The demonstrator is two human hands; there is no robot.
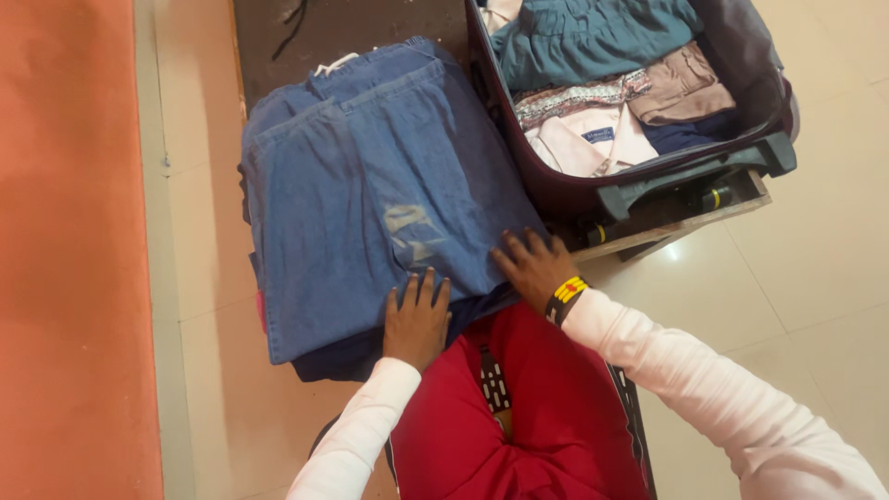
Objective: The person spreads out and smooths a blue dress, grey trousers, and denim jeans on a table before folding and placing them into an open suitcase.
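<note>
A folded pair of blue jeans (370, 185) lies on top of a pile of folded clothes on a low dark platform. My left hand (417, 319) rests flat on the near edge of the jeans, fingers spread. My right hand (535, 267), with a yellow and black band at the wrist, lies on the near right corner of the jeans, fingers apart. Neither hand holds anything. An open maroon suitcase (556, 190) stands just right of the pile.
The suitcase holds folded clothes: a teal garment (583, 37), a pink shirt (593, 139), a beige piece (681, 88). My red-clad lap (519, 417) is below the hands. An orange wall (65, 250) runs along the left, with a pale tiled floor (815, 250) on the right.
</note>
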